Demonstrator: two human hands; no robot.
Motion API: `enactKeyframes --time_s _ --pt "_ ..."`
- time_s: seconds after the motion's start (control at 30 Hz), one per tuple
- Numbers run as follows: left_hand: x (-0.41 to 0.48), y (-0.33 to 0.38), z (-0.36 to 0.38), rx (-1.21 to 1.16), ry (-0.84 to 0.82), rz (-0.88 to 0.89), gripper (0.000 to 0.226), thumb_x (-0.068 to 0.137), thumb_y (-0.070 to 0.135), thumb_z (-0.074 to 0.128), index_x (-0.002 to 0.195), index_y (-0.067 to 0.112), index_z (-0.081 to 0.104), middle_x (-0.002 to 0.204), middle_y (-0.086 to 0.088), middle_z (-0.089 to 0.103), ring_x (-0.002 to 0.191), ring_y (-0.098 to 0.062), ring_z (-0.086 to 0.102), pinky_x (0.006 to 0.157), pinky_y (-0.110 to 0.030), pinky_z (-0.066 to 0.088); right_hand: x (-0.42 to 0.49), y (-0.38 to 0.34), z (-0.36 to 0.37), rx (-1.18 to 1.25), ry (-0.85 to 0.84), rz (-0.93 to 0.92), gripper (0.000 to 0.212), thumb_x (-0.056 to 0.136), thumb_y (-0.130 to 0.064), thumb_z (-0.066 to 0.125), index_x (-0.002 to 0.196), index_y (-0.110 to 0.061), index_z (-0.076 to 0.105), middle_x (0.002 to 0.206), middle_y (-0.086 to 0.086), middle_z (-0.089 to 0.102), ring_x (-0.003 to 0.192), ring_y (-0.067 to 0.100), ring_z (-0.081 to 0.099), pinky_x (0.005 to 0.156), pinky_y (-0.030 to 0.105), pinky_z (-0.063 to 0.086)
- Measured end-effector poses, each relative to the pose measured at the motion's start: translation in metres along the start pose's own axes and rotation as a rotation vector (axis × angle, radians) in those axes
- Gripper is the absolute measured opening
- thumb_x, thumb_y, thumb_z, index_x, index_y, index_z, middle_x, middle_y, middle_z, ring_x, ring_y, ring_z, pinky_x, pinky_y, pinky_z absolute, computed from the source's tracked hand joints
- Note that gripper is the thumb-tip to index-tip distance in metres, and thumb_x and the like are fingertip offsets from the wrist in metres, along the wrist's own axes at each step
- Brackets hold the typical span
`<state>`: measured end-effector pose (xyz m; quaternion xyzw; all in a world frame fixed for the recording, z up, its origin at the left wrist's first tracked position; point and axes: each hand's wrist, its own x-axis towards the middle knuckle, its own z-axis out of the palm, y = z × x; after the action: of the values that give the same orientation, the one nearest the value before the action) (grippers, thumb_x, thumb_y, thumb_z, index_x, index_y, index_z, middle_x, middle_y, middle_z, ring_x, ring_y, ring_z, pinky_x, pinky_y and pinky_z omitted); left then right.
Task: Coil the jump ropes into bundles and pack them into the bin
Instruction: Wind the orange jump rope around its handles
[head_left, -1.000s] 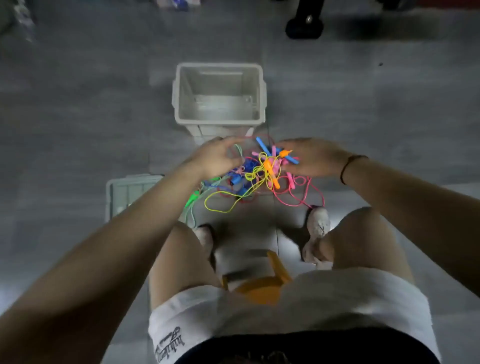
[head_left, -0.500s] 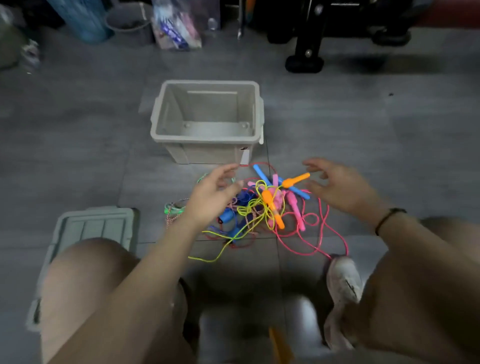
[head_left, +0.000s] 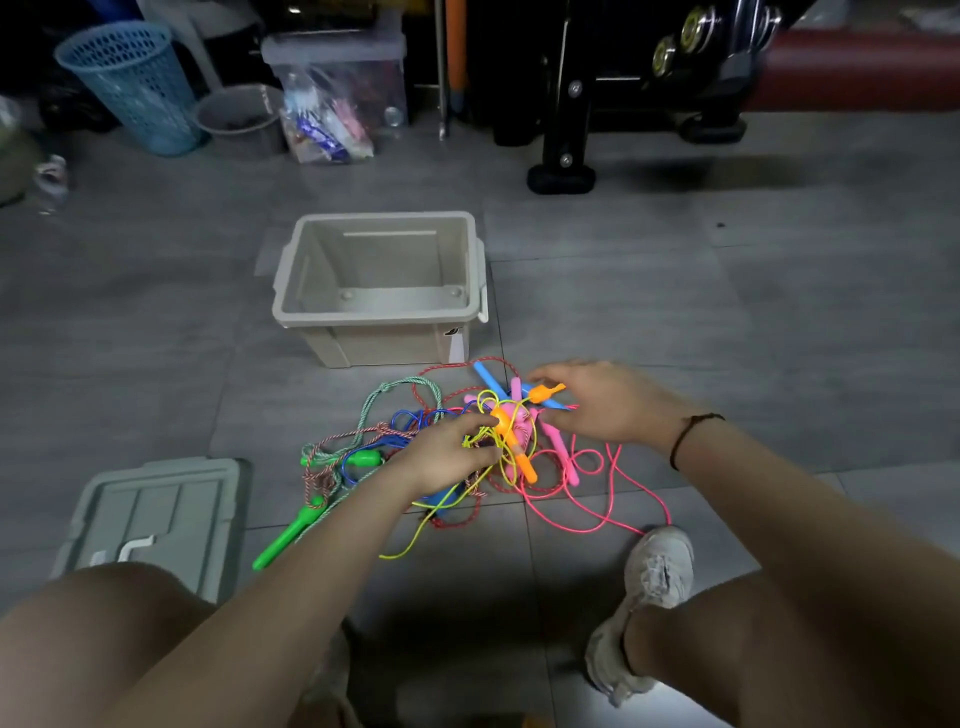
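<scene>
Lying tangled, jump ropes (head_left: 514, 434), beside bin (head_left: 379, 318)

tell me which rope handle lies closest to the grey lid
The long green handle at the pile's near-left edge, beside the lid. The stubbier green one sits deeper in the tangle; the rest lie further right.

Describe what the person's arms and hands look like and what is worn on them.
Both arms are bare up to the frame edge, with no sleeves in view. The left hand and right hand wear no gloves. A thin dark cord bracelet circles the right wrist.
</scene>
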<state>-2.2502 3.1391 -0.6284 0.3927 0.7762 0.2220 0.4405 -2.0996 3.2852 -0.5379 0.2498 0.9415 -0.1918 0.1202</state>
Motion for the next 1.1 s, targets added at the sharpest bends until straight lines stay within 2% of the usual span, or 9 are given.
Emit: enactKeyframes --time_s 0.13,0.23,0.37,0.47,0.63,0.77,0.87,0.97,1.1 --pt "0.020 -0.012 0.009 -0.127 -0.001 -0.073 0.046 0.087 0.032 0.063 0.131 0.029 0.051 0.129 0.004 0.054 0.118 -0.013 0.051 0.105 -0.032 0.038 0.009 0.013 -0.005 -0.043 -0.175 -0.011 0.046 0.089 -0.036 0.057 0.133 -0.023 0.049 0.126 0.003 0.059 0.115 0.024 0.052 0.093 0.033 0.042" --pt "0.038 -0.019 0.019 -0.349 0.031 -0.173 0.039 0.091 0.019 0.060 0.130 0.015 0.052 0.116 0.001 0.059 0.102 -0.011 0.055 0.084 -0.021 0.042 0.024 0.017 -0.018 -0.077 -0.253 -0.024 0.047 0.090 -0.041 0.055 0.133 -0.024 0.047 0.129 0.002 0.057 0.117 0.023 0.051 0.096 0.034 0.042" --pt "0.072 -0.020 0.038 -0.599 0.067 -0.333 0.028 0.094 0.018 0.054 0.122 0.023 0.055 0.102 0.006 0.058 0.091 -0.012 0.053 0.068 -0.027 0.041 0.040 0.023 -0.040 -0.187 -0.235 -0.031 0.047 0.091 -0.045 0.052 0.134 -0.026 0.045 0.132 0.003 0.054 0.119 0.023 0.050 0.096 0.034 0.043" --pt "0.096 -0.015 0.054 -0.743 0.072 -0.402 0.030 0.094 0.019 0.054 0.125 0.021 0.053 0.105 -0.001 0.059 0.093 -0.015 0.056 0.059 -0.026 0.042 0.045 0.028 -0.057 -0.157 -0.159 -0.035 0.050 0.093 -0.044 0.050 0.139 -0.028 0.040 0.138 0.000 0.050 0.125 0.021 0.046 0.098 0.031 0.038" --pt "0.142 -0.011 0.083 -0.856 0.086 -0.442 0.028 0.092 0.020 0.056 0.119 0.027 0.055 0.103 -0.004 0.057 0.093 -0.022 0.054 0.073 -0.034 0.043 0.045 0.046 -0.066 -0.121 -0.156 0.018 0.052 0.092 -0.046 0.049 0.140 -0.031 0.037 0.139 -0.002 0.049 0.126 0.018 0.044 0.100 0.030 0.035" --pt "0.176 -0.019 0.109 -0.604 0.079 -0.412 0.016 0.093 0.021 0.051 0.100 0.027 0.064 0.102 -0.008 0.058 0.090 -0.027 0.055 0.085 -0.039 0.047 0.047 0.055 -0.058 -0.101 -0.186 0.063 0.049 0.092 -0.048 0.050 0.138 -0.035 0.039 0.133 -0.004 0.052 0.120 0.017 0.047 0.096 0.029 0.038" --pt "0.191 -0.026 0.125 -0.308 0.128 -0.467 0.032 0.093 0.030 0.046 0.122 0.028 0.061 0.134 -0.013 0.041 0.112 -0.032 0.047 0.096 -0.031 0.038 0.053 0.055 -0.054 -0.101 -0.165 0.046 0.047 0.091 -0.048 0.049 0.136 -0.036 0.040 0.132 -0.005 0.053 0.119 0.017 0.048 0.096 0.030 0.040" --pt "0.198 -0.033 0.134 -0.238 0.163 -0.556 0.038 0.094 0.037 0.044 0.131 0.034 0.052 0.142 -0.013 0.020 0.122 -0.034 0.040 0.101 -0.037 0.038 0.056 0.051 -0.053 -0.106 -0.179 0.020 0.044 0.091 -0.050 0.048 0.132 -0.036 0.043 0.128 -0.006 0.055 0.115 0.017 0.050 0.091 0.030 0.041" --pt "0.222 -0.053 0.146 -0.308 0.145 -0.506 0.053 0.089 0.050 0.045 0.136 0.025 0.044 0.146 -0.015 0.031 0.128 -0.036 0.041 0.103 -0.043 0.042 0.054 0.048 -0.054 -0.099 -0.186 -0.001 0.044 0.090 -0.051 0.046 0.132 -0.037 0.044 0.127 -0.008 0.055 0.116 0.015 0.049 0.088 0.027 0.038"
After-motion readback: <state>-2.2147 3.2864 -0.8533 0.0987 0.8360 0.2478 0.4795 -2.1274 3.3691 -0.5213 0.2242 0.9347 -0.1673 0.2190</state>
